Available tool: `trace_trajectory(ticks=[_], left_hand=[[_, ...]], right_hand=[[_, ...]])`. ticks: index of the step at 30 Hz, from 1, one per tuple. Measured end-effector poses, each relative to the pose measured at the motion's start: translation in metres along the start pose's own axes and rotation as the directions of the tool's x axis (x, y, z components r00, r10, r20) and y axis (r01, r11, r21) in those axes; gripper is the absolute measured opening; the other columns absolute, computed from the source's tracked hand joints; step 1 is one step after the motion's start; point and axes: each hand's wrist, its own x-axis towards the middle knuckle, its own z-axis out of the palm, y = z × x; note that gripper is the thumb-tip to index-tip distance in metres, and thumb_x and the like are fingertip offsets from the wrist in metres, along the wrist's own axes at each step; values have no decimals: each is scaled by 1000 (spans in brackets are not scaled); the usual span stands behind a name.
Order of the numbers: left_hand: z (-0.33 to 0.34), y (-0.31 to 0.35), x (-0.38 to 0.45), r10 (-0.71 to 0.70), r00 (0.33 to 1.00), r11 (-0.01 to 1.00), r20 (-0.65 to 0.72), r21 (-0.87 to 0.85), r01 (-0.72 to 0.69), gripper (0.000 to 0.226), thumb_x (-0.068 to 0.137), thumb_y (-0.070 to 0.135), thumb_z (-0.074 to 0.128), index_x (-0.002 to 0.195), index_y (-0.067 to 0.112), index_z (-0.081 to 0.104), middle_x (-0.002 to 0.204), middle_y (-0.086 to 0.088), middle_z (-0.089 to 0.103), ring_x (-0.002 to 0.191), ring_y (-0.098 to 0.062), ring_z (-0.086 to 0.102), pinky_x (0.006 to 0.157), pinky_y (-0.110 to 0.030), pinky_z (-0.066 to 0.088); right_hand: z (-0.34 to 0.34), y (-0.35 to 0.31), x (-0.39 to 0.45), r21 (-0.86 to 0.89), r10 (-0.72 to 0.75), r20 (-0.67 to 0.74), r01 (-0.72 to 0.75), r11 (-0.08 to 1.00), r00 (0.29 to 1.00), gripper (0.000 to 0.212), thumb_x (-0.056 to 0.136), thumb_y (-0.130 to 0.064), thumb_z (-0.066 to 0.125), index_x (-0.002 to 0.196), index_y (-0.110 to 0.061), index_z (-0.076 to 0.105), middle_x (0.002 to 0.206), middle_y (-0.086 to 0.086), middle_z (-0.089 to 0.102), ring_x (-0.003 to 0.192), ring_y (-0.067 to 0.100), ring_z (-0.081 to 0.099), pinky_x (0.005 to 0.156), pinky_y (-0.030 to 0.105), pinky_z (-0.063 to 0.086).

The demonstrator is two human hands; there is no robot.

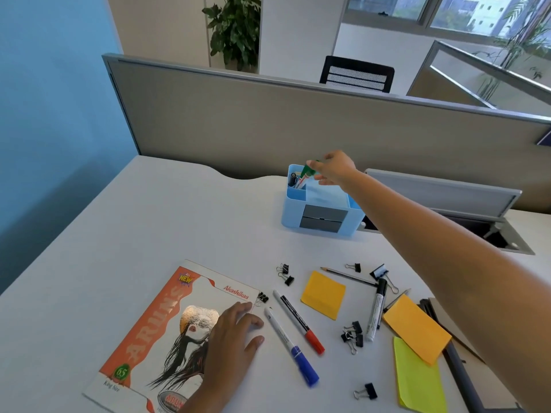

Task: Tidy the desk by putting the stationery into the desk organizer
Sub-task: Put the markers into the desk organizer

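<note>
A light blue desk organizer stands at the back of the white desk. My right hand reaches over it, fingers pinched on a green-capped marker that points down into its back left compartment, where other pens stand. My left hand lies flat on an orange notebook. Loose on the desk are a red-capped marker, a blue-capped marker, a black-capped marker, a pencil, an orange sticky pad, a second orange pad, a yellow-green pad and several black binder clips.
A grey partition closes the back of the desk. An open cable tray with a raised grey lid lies right of the organizer. A blue wall is on the left. A dark object lies at the desk's right edge.
</note>
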Motion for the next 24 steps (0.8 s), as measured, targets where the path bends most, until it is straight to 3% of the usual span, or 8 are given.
trace_trajectory(ticks=[3,9,12,15,17,20,22,24], left_hand=[[0,-1,-1,18,1000,1000,19,20,-19,30,63,17,81,83,29,62,118,6,57,112,-15,50,85,-39,45],[-4,2,0,23,999,999,34,47,-24,31,62,13,81,83,27,62,114,2,58,109,-22,55,83,-40,47],[-11,14,2,43,999,998,34,50,-44,31,63,7,80,86,22,64,112,-3,59,108,-25,55,85,-39,46],[-12,37,-1,180,983,976,38,116,-184,38,57,10,83,86,25,63,106,0,60,102,-23,59,80,-35,50],[-11,61,-10,305,943,943,136,93,-319,35,68,25,76,98,28,60,117,6,53,115,-17,49,92,-34,40],[1,75,-23,363,827,894,429,89,-438,42,80,47,56,119,31,49,136,10,37,129,-12,29,101,-32,26],[7,72,-24,435,756,812,488,149,-564,42,72,44,68,110,32,53,129,9,48,119,-13,43,93,-28,40],[9,68,-20,451,718,777,530,163,-608,51,50,43,83,92,36,55,107,12,62,93,-7,56,70,-17,50]], right_hand=[[-5,16,-15,-53,-45,-53,42,998,998,54,88,-30,61,129,-6,36,115,13,58,98,23,64,74,33,56],[12,108,-100,-264,-193,87,210,941,977,36,89,-23,60,121,-12,49,121,4,56,96,14,54,80,24,41],[22,161,-149,-350,-172,138,210,913,975,31,92,-29,55,121,-21,50,124,1,53,97,12,57,80,26,47],[31,201,-183,-508,-202,156,253,823,967,35,94,-41,45,124,-24,50,127,-4,54,111,14,54,90,27,44],[38,217,-197,-546,-275,175,326,772,945,48,89,-57,37,119,-24,54,128,-4,56,116,15,53,96,28,41],[46,235,-203,-586,-401,133,398,706,906,59,86,-68,27,111,-26,60,129,-4,58,119,15,54,101,37,40],[48,238,-203,-588,-435,84,397,705,897,51,87,-65,31,109,-28,60,126,-6,60,117,13,56,100,38,43],[50,239,-203,-589,-451,53,393,707,891,44,87,-61,37,107,-30,60,126,-7,60,117,12,56,100,37,42]])
